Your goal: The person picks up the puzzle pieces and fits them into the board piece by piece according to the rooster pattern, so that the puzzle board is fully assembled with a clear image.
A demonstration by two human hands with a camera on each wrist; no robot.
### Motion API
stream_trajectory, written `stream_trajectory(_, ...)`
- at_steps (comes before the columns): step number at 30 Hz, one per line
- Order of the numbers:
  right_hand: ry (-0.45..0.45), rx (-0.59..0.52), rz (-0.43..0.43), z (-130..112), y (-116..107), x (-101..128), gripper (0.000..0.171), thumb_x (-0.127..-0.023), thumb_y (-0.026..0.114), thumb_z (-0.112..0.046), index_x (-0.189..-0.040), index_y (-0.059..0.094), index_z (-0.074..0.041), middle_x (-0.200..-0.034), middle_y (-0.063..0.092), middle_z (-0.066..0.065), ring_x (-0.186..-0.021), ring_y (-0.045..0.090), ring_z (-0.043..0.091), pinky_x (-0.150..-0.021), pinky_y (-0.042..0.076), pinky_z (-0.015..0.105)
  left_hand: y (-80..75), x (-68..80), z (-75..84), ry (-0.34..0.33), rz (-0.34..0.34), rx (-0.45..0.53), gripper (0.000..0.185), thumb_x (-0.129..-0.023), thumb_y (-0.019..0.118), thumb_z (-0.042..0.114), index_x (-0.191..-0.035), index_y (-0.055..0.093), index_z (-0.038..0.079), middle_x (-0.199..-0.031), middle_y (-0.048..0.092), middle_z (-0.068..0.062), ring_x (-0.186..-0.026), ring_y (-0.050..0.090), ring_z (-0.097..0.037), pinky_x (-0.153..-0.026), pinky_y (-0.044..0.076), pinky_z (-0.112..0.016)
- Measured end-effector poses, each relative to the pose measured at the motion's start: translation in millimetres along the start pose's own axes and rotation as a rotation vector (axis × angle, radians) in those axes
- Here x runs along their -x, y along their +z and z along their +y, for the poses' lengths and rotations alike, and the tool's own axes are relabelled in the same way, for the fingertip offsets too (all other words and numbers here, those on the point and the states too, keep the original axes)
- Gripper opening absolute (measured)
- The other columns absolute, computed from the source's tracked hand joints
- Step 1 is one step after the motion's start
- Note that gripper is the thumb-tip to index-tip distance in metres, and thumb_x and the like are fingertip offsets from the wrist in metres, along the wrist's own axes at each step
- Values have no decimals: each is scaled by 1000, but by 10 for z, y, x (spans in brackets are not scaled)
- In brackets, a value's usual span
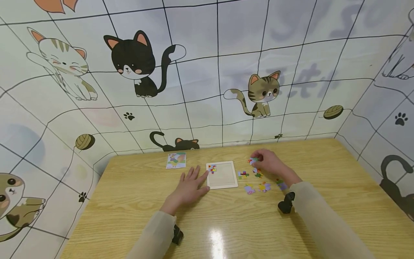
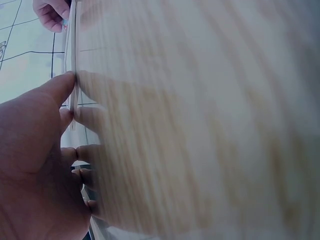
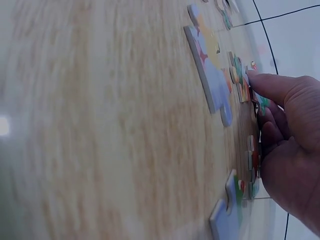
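A white square puzzle tray [image 1: 235, 180] lies on the table, with a colourful jigsaw piece [image 1: 212, 168] in its upper left corner. My left hand [image 1: 189, 187] rests beside it, fingers spread, thumb and forefinger at the tray's left edge. To the right of the tray, my right hand [image 1: 270, 163] pinches another jigsaw piece [image 1: 252, 161] between thumb and fingers. In the right wrist view this held piece [image 3: 261, 102] shows green and white, partly covered by the fingers. Loose puzzle pieces surround that hand, including a lilac and yellow one [image 3: 214, 75].
A square picture card [image 1: 176, 160] lies at the back left of the wooden table [image 1: 136, 201]. Several loose pieces, among them a lilac one [image 1: 249, 189], are spread between the tray and my right forearm. A cat-print wall covering [image 1: 200, 82] rises right behind the table.
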State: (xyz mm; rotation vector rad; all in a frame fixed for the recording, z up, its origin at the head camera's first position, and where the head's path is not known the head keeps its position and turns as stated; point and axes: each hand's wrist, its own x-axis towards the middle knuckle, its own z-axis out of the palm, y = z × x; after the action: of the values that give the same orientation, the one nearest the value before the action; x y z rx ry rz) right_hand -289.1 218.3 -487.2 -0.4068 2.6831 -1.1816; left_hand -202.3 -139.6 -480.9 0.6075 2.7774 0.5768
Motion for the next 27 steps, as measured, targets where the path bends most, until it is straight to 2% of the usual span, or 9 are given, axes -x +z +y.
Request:
stream_trajectory(17, -42, -4, 35, -55, -6, 30, 19, -97, 65, -3, -116, 66, -1, -108, 65, 13, -96, 57, 28, -82, 49, 42, 5, -10, 8, -1, 5, -9, 64, -106, 51, 45, -162, 34, 18, -169, 12, -20, -155, 5, -41, -119, 5, -67)
stream_trajectory(22, -34, -4, 59, -99, 8, 24, 17, -96, 66, -2, -113, 68, -2, -108, 66, 14, -96, 58, 29, -83, 49, 43, 6, -9, 17, 0, -1, -4, 64, -107, 51, 44, -162, 34, 17, -169, 12, -21, -155, 5, -42, -118, 4, -67)
stream_trajectory(27, -64, 1, 90, -188, 67, -29, 17, -94, 69, -1, -111, 71, -2, -109, 68, 14, -96, 58, 29, -84, 48, 43, 4, -4, 7, -6, 1, -2, 64, -106, 51, 44, -162, 34, 17, -169, 12, -20, -155, 6, -42, -118, 5, -67)
